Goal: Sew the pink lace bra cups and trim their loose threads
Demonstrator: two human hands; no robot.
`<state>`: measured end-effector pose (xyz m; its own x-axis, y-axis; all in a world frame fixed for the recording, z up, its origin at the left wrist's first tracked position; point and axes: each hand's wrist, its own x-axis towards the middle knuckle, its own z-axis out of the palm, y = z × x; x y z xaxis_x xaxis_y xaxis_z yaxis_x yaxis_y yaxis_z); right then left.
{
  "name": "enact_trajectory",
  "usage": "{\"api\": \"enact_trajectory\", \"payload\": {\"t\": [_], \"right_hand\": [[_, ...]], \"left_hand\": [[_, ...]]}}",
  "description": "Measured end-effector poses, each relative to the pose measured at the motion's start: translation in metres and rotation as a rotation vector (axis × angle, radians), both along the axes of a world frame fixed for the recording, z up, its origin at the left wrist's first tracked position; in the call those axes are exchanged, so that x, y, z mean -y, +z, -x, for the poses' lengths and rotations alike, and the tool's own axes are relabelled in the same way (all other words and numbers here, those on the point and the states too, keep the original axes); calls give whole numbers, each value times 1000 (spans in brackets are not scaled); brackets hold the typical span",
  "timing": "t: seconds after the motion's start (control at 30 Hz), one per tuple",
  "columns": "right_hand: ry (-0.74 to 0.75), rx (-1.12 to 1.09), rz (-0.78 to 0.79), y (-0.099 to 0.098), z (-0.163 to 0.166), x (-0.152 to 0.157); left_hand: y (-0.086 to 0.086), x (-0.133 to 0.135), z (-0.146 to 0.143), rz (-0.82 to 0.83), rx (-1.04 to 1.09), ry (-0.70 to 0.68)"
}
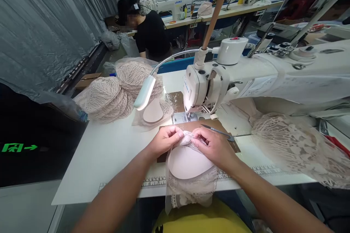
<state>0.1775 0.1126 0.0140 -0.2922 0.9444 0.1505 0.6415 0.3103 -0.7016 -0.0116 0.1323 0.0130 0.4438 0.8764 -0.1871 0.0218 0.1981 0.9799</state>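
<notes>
My left hand [168,138] and my right hand [212,143] pinch the upper edge of a pale pink lace piece [191,191] just in front of the sewing machine [195,89]. A smooth, rounded pale pad [188,163] shows on that lace, below my fingers. The lower part of the lace drapes over the table's front edge. A pair of thread snips [217,130] is by my right hand, its pointed blades toward the left; whether the fingers touch it I cannot tell. Behind my hands is the needle area [188,115], lit by a lamp [144,93].
Stacked lace cups [106,98] lie at the table's back left, beside another lace piece with a pad [153,112]. More lace [295,145] is heaped at the right, near red-handled scissors [336,142]. A printed ruler [154,182] runs along the front edge. A person in black [153,34] sits ahead.
</notes>
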Motion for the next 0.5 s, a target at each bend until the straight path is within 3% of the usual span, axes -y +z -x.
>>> {"api": "enact_trajectory", "payload": {"t": [0.2, 0.5], "right_hand": [[44, -125, 31, -1, 0, 0], [-64, -277, 138, -8, -1, -3]], "left_hand": [[-5, -1, 1, 1, 27, -5], [-7, -4, 7, 61, 131, -109]]}}
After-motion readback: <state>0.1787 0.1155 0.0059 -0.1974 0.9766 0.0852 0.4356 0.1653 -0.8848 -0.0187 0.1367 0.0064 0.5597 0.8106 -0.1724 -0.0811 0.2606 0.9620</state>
